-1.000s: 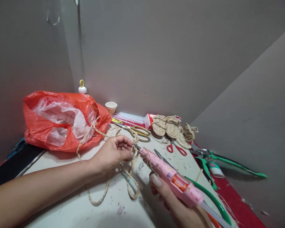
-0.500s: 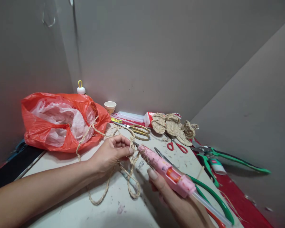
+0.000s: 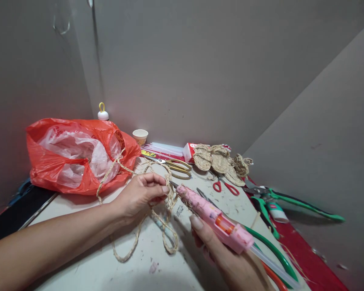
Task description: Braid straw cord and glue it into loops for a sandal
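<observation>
Between the thumb and fingers of my left hand (image 3: 145,194) is a braided straw cord (image 3: 170,204), pinched near the middle of the table. Loops of the cord hang below the hand, and a length runs back to the red plastic bag (image 3: 48,161). My right hand (image 3: 227,258) is wrapped around a pink hot glue gun (image 3: 203,206) with a clear glue stick (image 3: 274,266) out of its back end. The gun's dark nozzle points left and meets the cord beside my left fingertips; whether glue is coming out I cannot tell.
Gold-handled scissors (image 3: 178,167), a paper cup (image 3: 140,136) and glue sticks (image 3: 166,149) lie at the back. Woven straw pieces (image 3: 220,159) and red-handled scissors (image 3: 226,186) sit right of them. Green-handled scissors (image 3: 273,250) lie under the gun; green-handled cutters (image 3: 306,207) rest at the right edge.
The glue gun's back end has tilted slightly right and down with my right hand. My left hand still pinches the cord in almost the same spot.
</observation>
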Demonstrator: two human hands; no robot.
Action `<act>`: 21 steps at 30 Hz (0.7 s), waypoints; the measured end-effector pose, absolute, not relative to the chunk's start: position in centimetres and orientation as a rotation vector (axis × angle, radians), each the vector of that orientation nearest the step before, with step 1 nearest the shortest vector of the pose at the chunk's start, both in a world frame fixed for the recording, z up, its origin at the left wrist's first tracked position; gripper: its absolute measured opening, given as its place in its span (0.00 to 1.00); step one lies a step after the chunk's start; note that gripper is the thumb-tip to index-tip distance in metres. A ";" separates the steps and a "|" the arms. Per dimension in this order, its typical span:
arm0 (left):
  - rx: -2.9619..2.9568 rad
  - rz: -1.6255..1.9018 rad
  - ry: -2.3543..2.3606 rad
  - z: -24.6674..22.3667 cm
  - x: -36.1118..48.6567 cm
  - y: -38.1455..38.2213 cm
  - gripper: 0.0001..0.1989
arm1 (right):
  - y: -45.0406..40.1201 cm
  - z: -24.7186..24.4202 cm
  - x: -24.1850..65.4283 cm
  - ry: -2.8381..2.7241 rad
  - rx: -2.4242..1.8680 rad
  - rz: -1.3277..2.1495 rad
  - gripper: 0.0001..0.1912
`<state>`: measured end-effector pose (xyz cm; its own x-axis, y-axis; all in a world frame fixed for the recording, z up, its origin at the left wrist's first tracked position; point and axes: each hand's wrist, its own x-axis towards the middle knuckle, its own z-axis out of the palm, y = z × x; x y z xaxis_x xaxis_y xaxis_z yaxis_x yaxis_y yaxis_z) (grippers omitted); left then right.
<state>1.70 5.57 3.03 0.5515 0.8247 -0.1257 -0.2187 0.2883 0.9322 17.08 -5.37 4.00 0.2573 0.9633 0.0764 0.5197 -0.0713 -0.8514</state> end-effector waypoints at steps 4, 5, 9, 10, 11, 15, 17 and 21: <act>1.047 0.799 0.699 3.1 1.7 5.7 0.11 | -5.3 4.0 16.9 -1.344 -1.689 0.730 0.23; 1.044 0.804 0.694 3.1 1.6 5.8 0.11 | -5.3 4.0 16.9 -1.346 -1.687 0.732 0.23; 1.051 0.807 0.677 3.0 1.6 5.8 0.11 | -5.3 4.1 16.8 -1.342 -1.669 0.738 0.23; 1.053 0.808 0.678 3.0 1.6 5.9 0.10 | -5.3 4.1 16.8 -1.339 -1.670 0.743 0.22; 1.055 0.810 0.678 3.0 1.5 5.9 0.10 | -5.3 4.2 16.8 -1.338 -1.673 0.750 0.22; 1.056 0.819 0.673 2.9 1.5 5.9 0.10 | -5.2 4.2 16.8 -1.345 -1.638 0.736 0.19; 1.060 0.826 0.681 3.0 1.5 5.9 0.10 | -5.2 4.2 16.8 -1.356 -1.604 0.713 0.18; 1.067 0.832 0.698 3.3 1.6 5.8 0.10 | -5.3 4.2 17.0 -1.381 -1.632 0.718 0.19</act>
<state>1.60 5.81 3.34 0.5157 0.8517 -0.0937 -0.2399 0.2485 0.9385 17.00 -5.29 4.19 0.2228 0.9699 0.0985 0.4766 -0.0202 -0.8789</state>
